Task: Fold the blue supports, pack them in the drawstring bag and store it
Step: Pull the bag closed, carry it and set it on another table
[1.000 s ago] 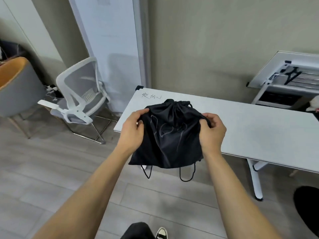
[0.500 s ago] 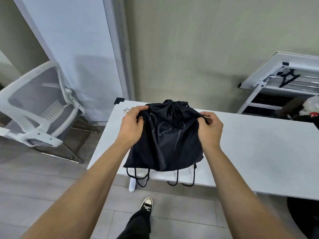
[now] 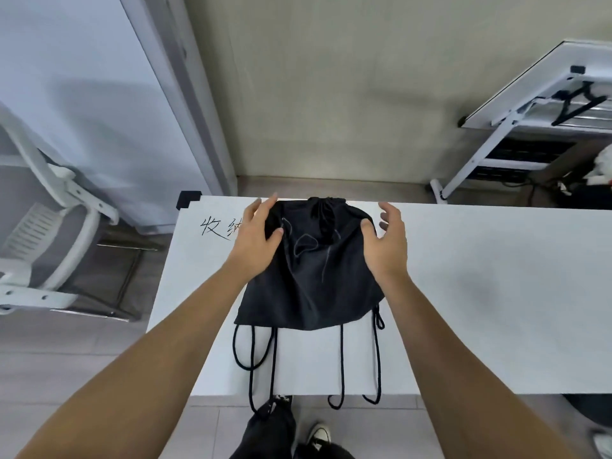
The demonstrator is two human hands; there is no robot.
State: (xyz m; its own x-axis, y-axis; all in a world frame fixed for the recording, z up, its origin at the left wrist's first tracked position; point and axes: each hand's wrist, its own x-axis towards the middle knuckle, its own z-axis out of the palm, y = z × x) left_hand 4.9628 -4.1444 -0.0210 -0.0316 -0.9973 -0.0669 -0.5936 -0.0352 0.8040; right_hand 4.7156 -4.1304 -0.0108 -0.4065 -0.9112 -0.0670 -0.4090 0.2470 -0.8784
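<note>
Head view, one item: black drawstring bag (image 3: pixel 311 276), lying flat on the white counter (image 3: pixel 480 293), neck cinched and pointing away from the person, directly between the two hands. Left hand (image 3: pixel 260 238): fingers straight and spread, resting along the bag's upper left edge, thumb on the fabric; gripping nothing. Right hand (image 3: pixel 385 243): fingers spread wide, at the bag's upper right edge, thumb touching the fabric, fingertips lifted clear of it; gripping nothing. Black cords (image 3: pixel 341 366): several loops trailing from the bag's near end, below both wrists, across the counter and over its front edge. Black handwritten characters (image 3: pixel 215 226) on the counter, just left of the left hand. White mesh chair (image 3: pixel 49 226) on the floor, well left of the left hand. Folded white table (image 3: pixel 536 104), far beyond the right hand.
</note>
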